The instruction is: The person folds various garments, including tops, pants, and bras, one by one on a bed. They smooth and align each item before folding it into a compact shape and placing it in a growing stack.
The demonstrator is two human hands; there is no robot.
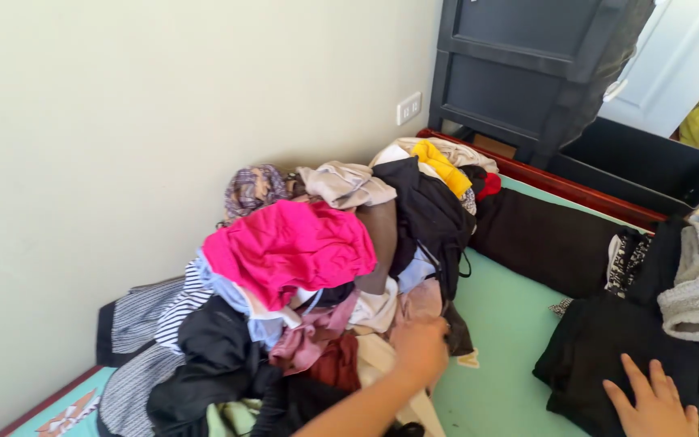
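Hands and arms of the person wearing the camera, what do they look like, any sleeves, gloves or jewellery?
Both are bare. The left hand comes with a bare forearm showing no sleeve, glove, watch or bracelet. Of the right hand only the fingers and the back show; no glove or ring is visible, and its wrist is cut off by the frame edge, so a sleeve there cannot be told.

This is a bedroom in a home. A bed with a mint-green sheet and a dark red wooden frame stands against a plain cream wall. A heap of mixed clothes lies on it at the left, with darker folded clothes at the right. On the far side stand black plastic drawers, a wall socket and a white door.
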